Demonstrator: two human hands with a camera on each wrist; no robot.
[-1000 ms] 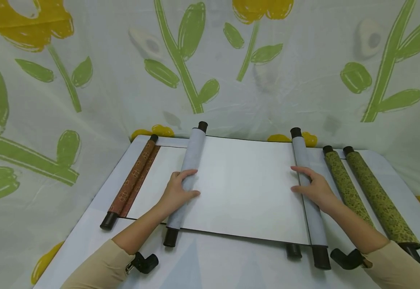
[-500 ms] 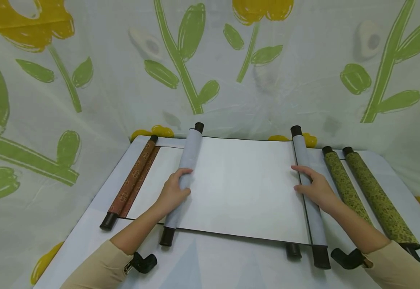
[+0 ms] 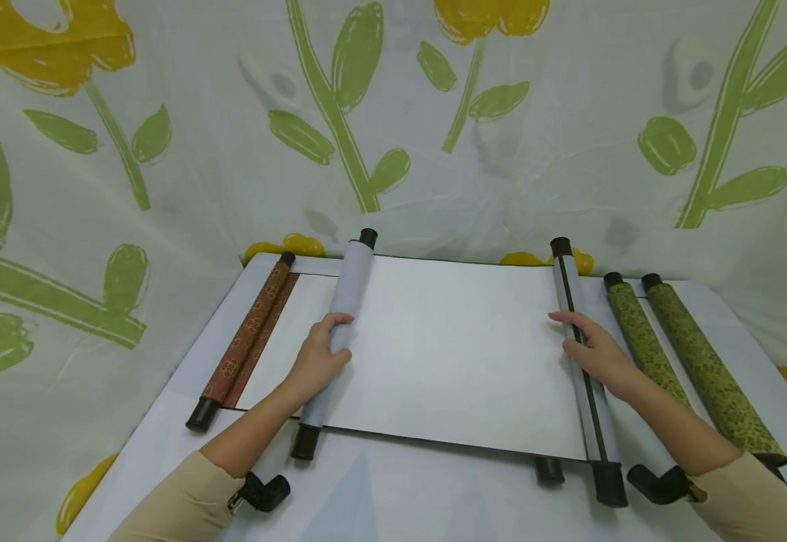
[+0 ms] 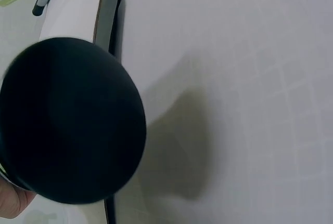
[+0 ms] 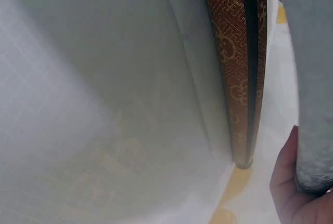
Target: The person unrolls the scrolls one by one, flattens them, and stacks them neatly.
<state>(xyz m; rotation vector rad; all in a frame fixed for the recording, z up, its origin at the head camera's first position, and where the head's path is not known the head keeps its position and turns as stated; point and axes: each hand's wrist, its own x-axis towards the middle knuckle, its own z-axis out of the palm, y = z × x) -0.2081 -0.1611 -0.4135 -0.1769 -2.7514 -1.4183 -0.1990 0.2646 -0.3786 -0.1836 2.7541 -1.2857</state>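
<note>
A hanging scroll with pale grey-blue backing lies partly unrolled, its blank white sheet between two rolls with black end knobs. My left hand grips the left roll, thumb and fingers spread around it. My right hand holds the right roll, which shows a dark lengthwise stripe. In the left wrist view a black round end covers much of the left side, with part of the hand at the corner. Fingers curl at the grey roll in the right wrist view.
A reddish-brown patterned scroll lies on the left; its white sheet runs beneath the grey one. Below the grey sheet's right end, a black knob pokes out. On the right are two green patterned rolls. A floral cloth hangs behind.
The left roll and left hand have moved left, baring more white sheet. The right roll has shifted slightly right and turned, so its dark stripe faces up.
</note>
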